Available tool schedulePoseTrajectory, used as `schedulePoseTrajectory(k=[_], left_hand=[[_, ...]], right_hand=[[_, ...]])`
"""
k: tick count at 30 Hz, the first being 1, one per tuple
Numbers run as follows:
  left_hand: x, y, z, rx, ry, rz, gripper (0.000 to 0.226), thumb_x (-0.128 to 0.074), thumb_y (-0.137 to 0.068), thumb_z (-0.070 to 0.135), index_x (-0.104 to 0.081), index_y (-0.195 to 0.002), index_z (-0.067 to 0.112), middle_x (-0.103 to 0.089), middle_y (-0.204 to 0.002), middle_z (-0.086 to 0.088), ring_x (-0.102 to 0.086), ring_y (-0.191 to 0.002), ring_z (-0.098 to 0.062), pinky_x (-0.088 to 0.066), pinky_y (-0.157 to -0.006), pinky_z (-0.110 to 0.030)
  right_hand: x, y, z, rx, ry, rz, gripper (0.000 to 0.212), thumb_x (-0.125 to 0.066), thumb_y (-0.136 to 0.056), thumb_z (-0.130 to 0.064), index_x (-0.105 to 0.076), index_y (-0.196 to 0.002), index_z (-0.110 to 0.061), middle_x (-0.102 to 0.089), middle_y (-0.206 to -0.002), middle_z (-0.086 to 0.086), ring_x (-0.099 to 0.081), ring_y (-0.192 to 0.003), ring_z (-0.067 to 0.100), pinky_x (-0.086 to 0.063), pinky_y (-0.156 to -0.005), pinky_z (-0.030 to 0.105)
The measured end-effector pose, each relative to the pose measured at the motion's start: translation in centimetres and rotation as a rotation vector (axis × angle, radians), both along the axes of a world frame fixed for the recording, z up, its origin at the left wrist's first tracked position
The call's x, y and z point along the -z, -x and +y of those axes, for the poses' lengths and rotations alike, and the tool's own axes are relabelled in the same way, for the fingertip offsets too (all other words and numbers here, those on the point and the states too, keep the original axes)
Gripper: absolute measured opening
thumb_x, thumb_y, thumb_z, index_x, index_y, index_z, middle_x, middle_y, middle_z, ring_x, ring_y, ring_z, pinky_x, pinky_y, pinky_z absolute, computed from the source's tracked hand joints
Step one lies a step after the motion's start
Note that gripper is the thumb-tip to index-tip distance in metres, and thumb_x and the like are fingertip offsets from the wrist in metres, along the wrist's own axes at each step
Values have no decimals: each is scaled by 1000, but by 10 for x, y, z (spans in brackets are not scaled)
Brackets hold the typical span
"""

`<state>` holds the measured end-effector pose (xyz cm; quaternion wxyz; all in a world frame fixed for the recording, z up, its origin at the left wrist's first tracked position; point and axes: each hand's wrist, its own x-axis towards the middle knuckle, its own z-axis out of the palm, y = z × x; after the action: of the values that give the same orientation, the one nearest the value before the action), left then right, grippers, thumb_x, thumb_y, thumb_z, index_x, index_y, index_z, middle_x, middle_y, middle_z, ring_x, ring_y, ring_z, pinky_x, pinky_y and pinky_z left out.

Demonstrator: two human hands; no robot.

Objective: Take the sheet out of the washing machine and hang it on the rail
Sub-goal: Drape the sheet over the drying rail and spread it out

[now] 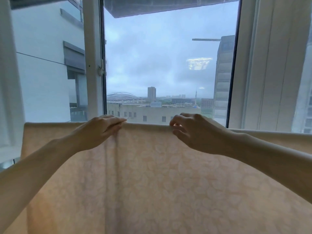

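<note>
The pale patterned sheet (160,174) fills the foreground, draped over the rail hidden under its top fold. The left hand (101,130) pinches a crease at that fold. The right hand (190,132) curls beside it, its hold unclear. Drawing the hands apart along the fold should flatten the crease. The window (92,65) stands beyond.

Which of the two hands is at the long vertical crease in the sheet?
The left hand: the sheet bunches into a crease running straight down from it. Below the right hand the cloth hangs smooth.
</note>
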<state>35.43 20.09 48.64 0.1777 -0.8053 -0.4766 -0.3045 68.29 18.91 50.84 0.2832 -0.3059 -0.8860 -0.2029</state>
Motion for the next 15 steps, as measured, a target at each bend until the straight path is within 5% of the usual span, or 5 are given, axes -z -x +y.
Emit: schedulePoseTrajectory(k=[6, 10, 15], left_hand=[[-2, 59, -1, 25, 38, -25, 50, -33, -91, 47, -51, -135, 29, -53, -124, 20, -53, -107, 4, -36, -90, -7], [6, 100, 6, 76, 3, -91, 45, -42, -90, 42, -65, -120, 18, -65, -102, 14, -59, -81, 15, -40, -76, 3], [7, 123, 10, 133, -77, -257, 20, -66, -83, 30, -74, -98, 20, -65, -79, 22, -62, -80, 10, -42, -70, 0]], right_hand=[[2, 63, 4, 25, -16, -15, 28, -49, -95, -37, -56, -116, -19, -61, -109, -2, -64, -81, 15, -56, -69, 36], [7, 109, 10, 24, -39, -29, 31, -49, -95, -39, -53, -119, -19, -60, -113, -1, -63, -81, 16, -56, -69, 37], [13, 151, 15, 10, -13, 81, 20, -49, -96, -31, -59, -104, -15, -61, -100, -2, -63, -76, 15, -56, -68, 37]])
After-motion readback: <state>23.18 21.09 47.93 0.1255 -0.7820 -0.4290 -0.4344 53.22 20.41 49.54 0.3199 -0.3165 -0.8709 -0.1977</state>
